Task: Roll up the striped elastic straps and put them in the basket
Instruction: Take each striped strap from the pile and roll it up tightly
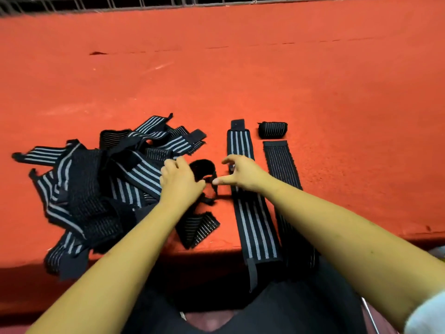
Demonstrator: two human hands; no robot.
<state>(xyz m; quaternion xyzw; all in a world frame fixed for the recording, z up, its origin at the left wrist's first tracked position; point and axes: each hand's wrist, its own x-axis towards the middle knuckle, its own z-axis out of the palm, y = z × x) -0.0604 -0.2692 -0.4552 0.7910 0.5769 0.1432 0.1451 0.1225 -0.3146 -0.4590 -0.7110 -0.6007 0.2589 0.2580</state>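
On the red table [313, 80], left of centre, a heap of striped straps [96, 189] lies tangled. The left hand [180, 183] rests at the heap's right edge, fingers curled down. Whether they grip the black loop [204, 165] beside the thumb cannot be confirmed. The right hand [243, 174] is over the broad-striped strap [255, 225], fingers spread and pinching nothing; contact is unclear. That strap and a fine-striped strap [281, 165] just beside it lie flat, their near ends overhanging the table edge. One rolled strap [273, 129] sits beyond them. No basket is plainly in view.

Risks noted:
- A pull on the loop may drag neighbouring straps along, since the fastening ends likely cling.
- A careless tug could slide the overhanging straps off the edge.
- A loosely started roll may spring open, being elastic.
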